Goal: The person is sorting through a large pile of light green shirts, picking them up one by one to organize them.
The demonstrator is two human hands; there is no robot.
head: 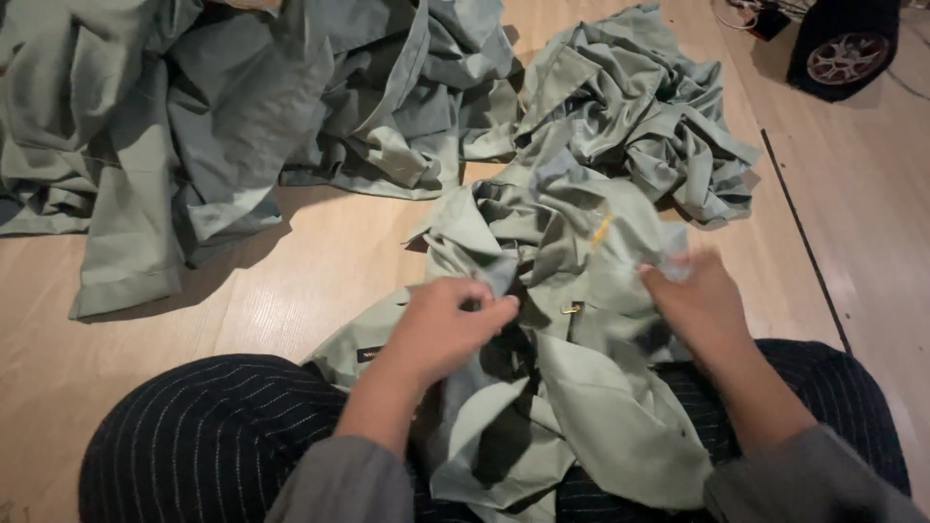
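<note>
A garment workroom, by the look of it — heaps of identical sage-green garments [242,107] lie crumpled across a pale wood-laminate floor [320,261], more piled far right [630,107] — with a dark wheeled object [845,48] beyond.

2 hands [572,324] on crumpled green garment [581,387]

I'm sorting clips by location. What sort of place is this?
Probably a garment workroom or a home used for sewing piecework. The person sits on a wooden floor, both hands on a sage-green garment, with heaps of matching garments around.
</note>
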